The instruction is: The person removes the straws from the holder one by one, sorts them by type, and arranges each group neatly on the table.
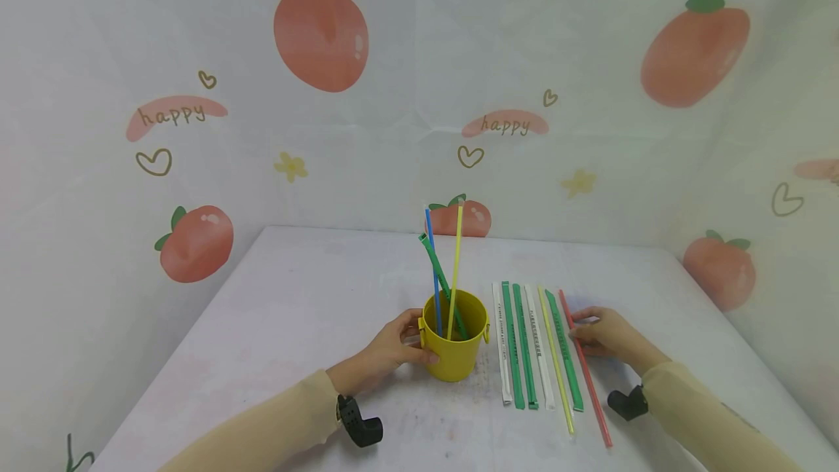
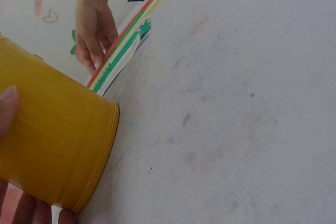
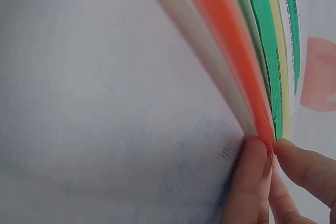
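My left hand (image 1: 392,344) grips the side of a small yellow bucket (image 1: 457,364), thumb at the front. Out of the bucket lean a blue straw (image 1: 429,228), a yellow straw (image 1: 457,246) and a green-wrapped straw (image 1: 437,266). On the right, my right hand (image 1: 608,335) pinches a red straw (image 1: 595,395) near its far end. The right wrist view shows that red straw (image 3: 239,56) between thumb and fingertip. The left wrist view has the bucket (image 2: 63,129) close up, with the left fingers partly hidden behind it.
Left of the red straw, several straws lie side by side: a white-wrapped straw (image 1: 501,348), green-wrapped straws (image 1: 513,355), and a loose yellow straw (image 1: 557,363). All lie on the white table (image 1: 314,282). A printed white cloth (image 1: 419,57) hangs behind.
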Demonstrator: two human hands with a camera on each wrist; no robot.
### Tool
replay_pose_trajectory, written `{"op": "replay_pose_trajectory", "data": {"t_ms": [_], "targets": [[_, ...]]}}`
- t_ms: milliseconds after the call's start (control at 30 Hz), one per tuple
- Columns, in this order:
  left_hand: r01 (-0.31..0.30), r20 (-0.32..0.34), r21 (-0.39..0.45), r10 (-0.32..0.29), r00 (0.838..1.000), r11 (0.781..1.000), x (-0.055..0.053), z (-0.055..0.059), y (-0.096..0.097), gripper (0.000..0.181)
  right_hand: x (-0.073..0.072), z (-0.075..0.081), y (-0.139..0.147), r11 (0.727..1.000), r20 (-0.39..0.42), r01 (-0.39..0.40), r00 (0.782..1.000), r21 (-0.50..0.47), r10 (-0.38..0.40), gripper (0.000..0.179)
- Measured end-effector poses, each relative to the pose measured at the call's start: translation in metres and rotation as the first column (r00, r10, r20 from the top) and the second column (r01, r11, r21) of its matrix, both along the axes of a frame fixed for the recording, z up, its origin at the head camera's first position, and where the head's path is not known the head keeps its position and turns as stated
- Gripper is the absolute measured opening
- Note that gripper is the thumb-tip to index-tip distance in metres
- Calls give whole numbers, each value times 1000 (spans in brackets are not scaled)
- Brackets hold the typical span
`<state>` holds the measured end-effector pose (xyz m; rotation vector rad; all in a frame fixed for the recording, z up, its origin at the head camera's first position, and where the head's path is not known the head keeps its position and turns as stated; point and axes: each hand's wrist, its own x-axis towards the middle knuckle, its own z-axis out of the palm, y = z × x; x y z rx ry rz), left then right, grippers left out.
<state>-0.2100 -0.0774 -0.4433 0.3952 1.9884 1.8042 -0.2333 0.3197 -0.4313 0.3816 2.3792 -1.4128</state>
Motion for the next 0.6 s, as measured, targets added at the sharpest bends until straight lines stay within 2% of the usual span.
{"op": "replay_pose_trajectory", "data": {"t_ms": [600], "targets": [[-5, 8, -6, 5, 1000, 1000, 0, 1, 0, 69, 3, 2, -1, 1000, 0, 21, 1000, -22, -21, 50]]}}
